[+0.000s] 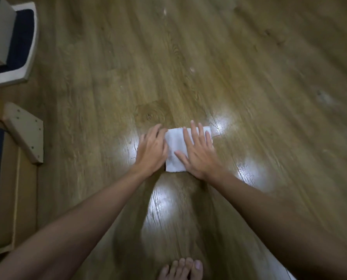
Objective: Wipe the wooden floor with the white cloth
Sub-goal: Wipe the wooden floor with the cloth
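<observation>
Toes point(180, 268) at the near edge, then both arms reaching out to the folded white cloth point(176, 150) flat on the wooden floor point(249, 77), right hand point(199, 152) pressing it with straight spread fingers, left hand point(151, 150) flat at its left edge: mid-wipe, likely needing a steady push toward the far specks.

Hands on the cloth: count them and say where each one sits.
2. The right hand lies flat with spread fingers on the right part of the white cloth. The left hand rests at its left edge, fingertips touching it.
</observation>
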